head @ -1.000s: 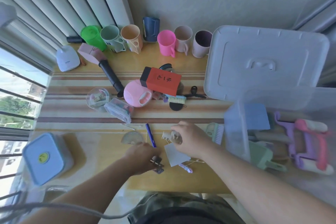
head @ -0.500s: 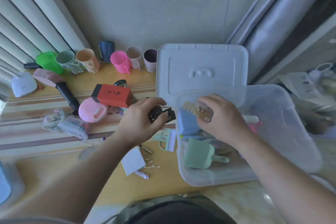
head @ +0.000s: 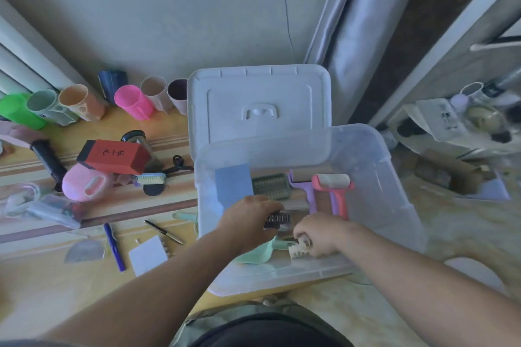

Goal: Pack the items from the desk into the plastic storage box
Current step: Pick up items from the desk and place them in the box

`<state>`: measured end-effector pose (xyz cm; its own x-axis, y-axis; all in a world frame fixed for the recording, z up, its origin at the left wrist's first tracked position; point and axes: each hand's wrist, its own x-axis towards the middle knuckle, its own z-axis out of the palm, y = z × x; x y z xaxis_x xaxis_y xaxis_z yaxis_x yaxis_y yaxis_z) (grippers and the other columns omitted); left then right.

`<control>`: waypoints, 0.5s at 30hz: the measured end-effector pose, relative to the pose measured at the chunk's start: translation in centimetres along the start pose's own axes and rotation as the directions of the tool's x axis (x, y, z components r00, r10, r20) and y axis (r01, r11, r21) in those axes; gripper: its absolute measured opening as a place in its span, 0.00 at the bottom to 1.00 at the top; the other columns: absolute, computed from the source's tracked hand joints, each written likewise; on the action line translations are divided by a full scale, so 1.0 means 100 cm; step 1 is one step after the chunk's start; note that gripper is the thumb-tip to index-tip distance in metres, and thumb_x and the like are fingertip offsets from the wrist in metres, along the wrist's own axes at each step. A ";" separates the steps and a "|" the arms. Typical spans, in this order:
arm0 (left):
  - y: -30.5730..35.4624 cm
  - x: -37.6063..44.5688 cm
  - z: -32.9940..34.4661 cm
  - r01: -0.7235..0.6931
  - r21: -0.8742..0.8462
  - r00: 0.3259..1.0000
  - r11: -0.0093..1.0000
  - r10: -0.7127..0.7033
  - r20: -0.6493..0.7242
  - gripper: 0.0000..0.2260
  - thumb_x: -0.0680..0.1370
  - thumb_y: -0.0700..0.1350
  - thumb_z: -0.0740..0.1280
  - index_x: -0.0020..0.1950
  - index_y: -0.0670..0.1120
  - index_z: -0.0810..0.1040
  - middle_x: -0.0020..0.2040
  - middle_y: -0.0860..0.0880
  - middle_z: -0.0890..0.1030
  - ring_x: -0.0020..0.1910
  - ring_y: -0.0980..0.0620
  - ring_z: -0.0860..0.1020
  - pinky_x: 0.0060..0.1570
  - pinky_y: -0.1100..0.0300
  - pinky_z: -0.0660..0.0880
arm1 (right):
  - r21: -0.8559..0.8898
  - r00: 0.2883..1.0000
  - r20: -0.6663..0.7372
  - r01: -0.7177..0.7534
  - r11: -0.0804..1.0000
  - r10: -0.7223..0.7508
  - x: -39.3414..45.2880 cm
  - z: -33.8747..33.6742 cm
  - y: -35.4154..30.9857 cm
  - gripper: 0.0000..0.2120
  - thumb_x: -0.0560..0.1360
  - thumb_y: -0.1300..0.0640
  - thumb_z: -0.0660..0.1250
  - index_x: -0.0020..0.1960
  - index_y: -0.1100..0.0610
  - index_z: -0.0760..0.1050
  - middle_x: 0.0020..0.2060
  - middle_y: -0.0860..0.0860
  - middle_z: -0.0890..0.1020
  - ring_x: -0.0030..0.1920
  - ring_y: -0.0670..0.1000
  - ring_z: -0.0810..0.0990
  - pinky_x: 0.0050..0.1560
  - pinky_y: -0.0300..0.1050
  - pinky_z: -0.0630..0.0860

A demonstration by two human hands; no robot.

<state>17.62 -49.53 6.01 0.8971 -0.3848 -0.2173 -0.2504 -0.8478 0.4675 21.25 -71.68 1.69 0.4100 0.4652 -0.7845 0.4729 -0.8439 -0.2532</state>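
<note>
The clear plastic storage box (head: pixel 394 191) stands open at the desk's right end, its white lid (head: pixel 258 104) leaning behind it. Both my hands are inside it near the front wall. My left hand (head: pixel 248 217) grips a dark hair clip (head: pixel 277 219). My right hand (head: pixel 321 235) holds a cream hair clip (head: pixel 298 251) low over the box floor. In the box lie a blue pad (head: pixel 234 183), a grey-green comb-like piece (head: pixel 270 186), a purple roller (head: pixel 303 186), a pink lint roller (head: pixel 337 189) and a mint dustpan (head: pixel 258 255).
On the desk to the left: a row of cups (head: pixel 132 101), a red box (head: pixel 112 156), a pink round case (head: pixel 81 184), a small brush (head: pixel 150 178), a blue pen (head: pixel 114 246), a thin pen (head: pixel 163 231), a white card (head: pixel 148 255), a clear pouch (head: pixel 56 210).
Both hands lifted the two clips off the desk, carried them right over the box rim and lowered them inside. My head turned right toward the box.
</note>
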 end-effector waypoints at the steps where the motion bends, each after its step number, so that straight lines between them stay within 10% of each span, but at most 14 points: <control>1: 0.001 0.002 0.004 0.007 0.008 1.000 1.000 -0.007 0.010 0.18 0.74 0.54 0.71 0.63 0.57 0.79 0.53 0.52 0.83 0.54 0.45 0.80 0.53 0.51 0.79 | 0.044 1.000 0.007 0.002 0.999 -0.002 0.001 0.000 0.004 0.24 0.74 0.56 0.74 0.69 0.51 0.77 0.60 0.50 0.80 0.58 0.55 0.79 0.54 0.46 0.75; 6: 0.013 0.009 0.011 0.062 0.051 0.995 0.997 -0.066 0.069 0.26 0.74 0.60 0.71 0.71 0.60 0.73 0.58 0.53 0.84 0.56 0.45 0.79 0.55 0.54 0.77 | 0.383 0.982 -0.171 -0.014 0.924 0.085 -0.023 -0.010 0.022 0.29 0.73 0.47 0.77 0.73 0.43 0.74 0.57 0.38 0.81 0.56 0.48 0.81 0.60 0.44 0.77; 9: 0.027 0.016 0.010 0.119 -0.031 0.987 0.992 -0.114 0.117 0.32 0.75 0.60 0.73 0.75 0.55 0.64 0.61 0.52 0.83 0.56 0.43 0.81 0.50 0.52 0.78 | 0.365 0.906 -0.424 0.153 0.918 0.018 -0.045 -0.019 0.018 0.30 0.72 0.48 0.75 0.72 0.39 0.73 0.51 0.33 0.74 0.52 0.42 0.76 0.55 0.44 0.77; 15: 0.043 0.030 0.018 0.137 -0.104 0.971 0.985 -0.113 0.209 0.45 0.71 0.53 0.79 0.80 0.54 0.55 0.54 0.47 0.86 0.53 0.40 0.82 0.49 0.50 0.79 | 0.198 0.854 -0.502 0.270 0.942 -0.139 -0.045 -0.013 0.005 0.25 0.72 0.47 0.76 0.68 0.45 0.77 0.59 0.44 0.79 0.61 0.47 0.77 0.52 0.37 0.70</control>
<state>18.61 -54.98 5.84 0.8237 -0.3539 -0.4430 -0.0855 -0.8499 0.5200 20.70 -73.83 5.80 0.6755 0.6487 -0.3505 0.4022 -0.7226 -0.5622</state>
